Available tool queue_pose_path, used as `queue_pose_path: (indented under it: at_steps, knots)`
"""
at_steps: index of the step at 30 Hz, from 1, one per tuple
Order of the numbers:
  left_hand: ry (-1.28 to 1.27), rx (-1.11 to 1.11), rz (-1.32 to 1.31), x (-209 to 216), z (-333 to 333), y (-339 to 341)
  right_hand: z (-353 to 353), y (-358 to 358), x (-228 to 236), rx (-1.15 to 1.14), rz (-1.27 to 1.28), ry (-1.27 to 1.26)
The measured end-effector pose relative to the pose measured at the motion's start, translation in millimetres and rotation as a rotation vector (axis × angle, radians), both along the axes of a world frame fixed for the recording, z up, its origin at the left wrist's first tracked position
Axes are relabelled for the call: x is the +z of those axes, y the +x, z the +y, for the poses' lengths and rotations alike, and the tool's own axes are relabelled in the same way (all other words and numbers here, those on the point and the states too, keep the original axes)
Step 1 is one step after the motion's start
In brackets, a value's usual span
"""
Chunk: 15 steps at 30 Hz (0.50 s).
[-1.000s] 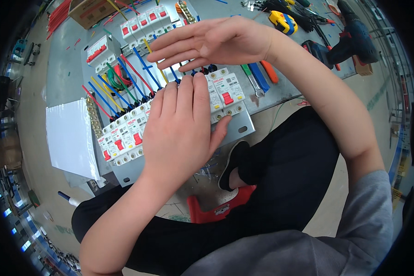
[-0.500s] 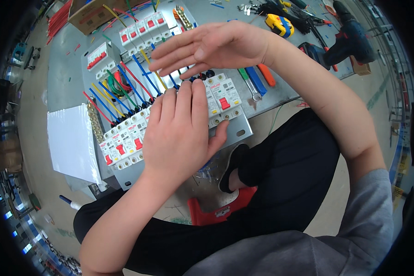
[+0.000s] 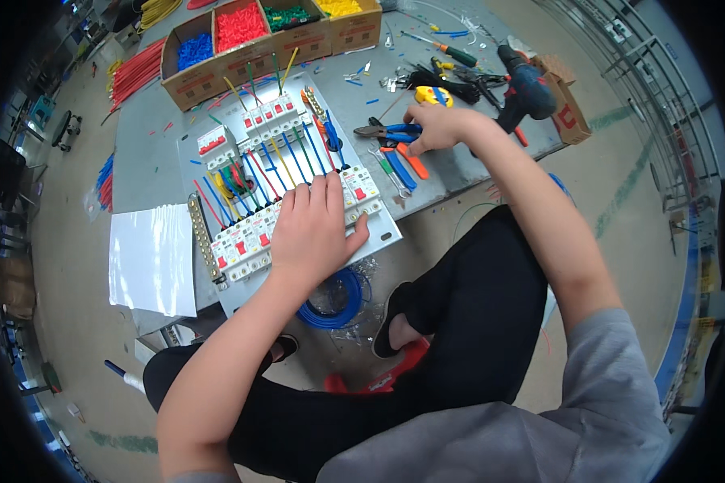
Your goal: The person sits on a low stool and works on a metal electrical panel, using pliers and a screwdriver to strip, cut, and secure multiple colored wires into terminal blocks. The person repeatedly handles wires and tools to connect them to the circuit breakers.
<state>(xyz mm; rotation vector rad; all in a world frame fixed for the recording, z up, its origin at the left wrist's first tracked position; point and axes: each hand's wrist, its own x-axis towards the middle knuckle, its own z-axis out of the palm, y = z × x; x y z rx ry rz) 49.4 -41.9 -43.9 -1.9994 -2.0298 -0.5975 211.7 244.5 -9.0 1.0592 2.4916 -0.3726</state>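
My left hand lies flat, palm down, over the middle of a front row of white circuit breakers with red switches, its fingers stretched toward the wires. Part of the row is hidden under it. Red, blue, yellow and green wires run from the row's far side over a metal mounting plate. Off to the right, my right hand closes its fingers about the handle ends of blue-handled pliers on the table. Several flat tools, including an orange-handled one, lie just nearer.
Boxes of blue, red, green and yellow caps stand at the back. A cordless drill, a yellow tape measure and a screwdriver lie right. White sheets lie left; a blue wire coil is below the plate.
My right hand has moved right, from above the wires to the pliers. My left hand stays on the breakers. The view has shifted, showing more of the table's far side.
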Motion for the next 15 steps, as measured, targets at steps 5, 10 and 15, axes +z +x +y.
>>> queue_pose_path:
  at_steps: [5,10,15]
  knots:
    - [-0.040,-0.001,-0.013,8.5,-3.6,-1.0,15.8,5.4,-9.7,0.060,0.100,-0.041]
    - [-0.075,0.050,-0.327,17.7,0.1,-11.1,11.3,-1.9,2.6,-0.069,0.295,0.084]
    - [-0.251,0.162,-0.753,23.2,21.7,-28.8,30.1,-6.0,-14.9,-0.387,0.793,-0.421]
